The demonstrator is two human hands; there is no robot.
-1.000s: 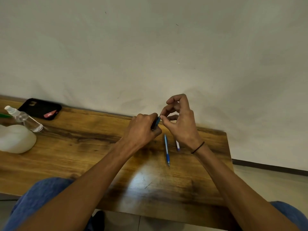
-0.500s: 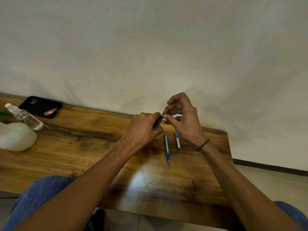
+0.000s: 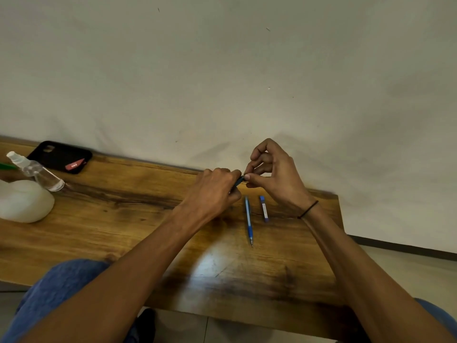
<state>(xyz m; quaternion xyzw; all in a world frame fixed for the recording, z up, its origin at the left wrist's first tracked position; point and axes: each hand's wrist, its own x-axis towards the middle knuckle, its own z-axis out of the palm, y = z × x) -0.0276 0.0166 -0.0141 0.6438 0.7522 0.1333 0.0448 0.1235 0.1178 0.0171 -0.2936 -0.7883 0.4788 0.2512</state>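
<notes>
The left hand is curled into a fist round a dark pen. Only a short stub of the pen shows past the knuckles, pointing up toward the right hand. The right hand pinches the tip of that stub between thumb and forefinger, with its other fingers bent and lifted clear. Both hands are just above the far edge of the worktop, close to the wall.

Two small things lie on the wood just below the hands, on the near side. One is a blue pen with its point toward the person. The other is a short blue tube with a pale label, just to the right of the blue pen and not touching it. The print on the label is too fine to read. Neither lies between the hands.

Well off to the left of the left hand are four things:
- One black phone lies flat. It carries a red tag with white lettering that cannot be made out.
- One clear spray bottle lies on its side.
- One white rounded lump is touching the bottle.
- One green sliver shows at the frame edge.

A thin black band circles the right wrist.
</notes>
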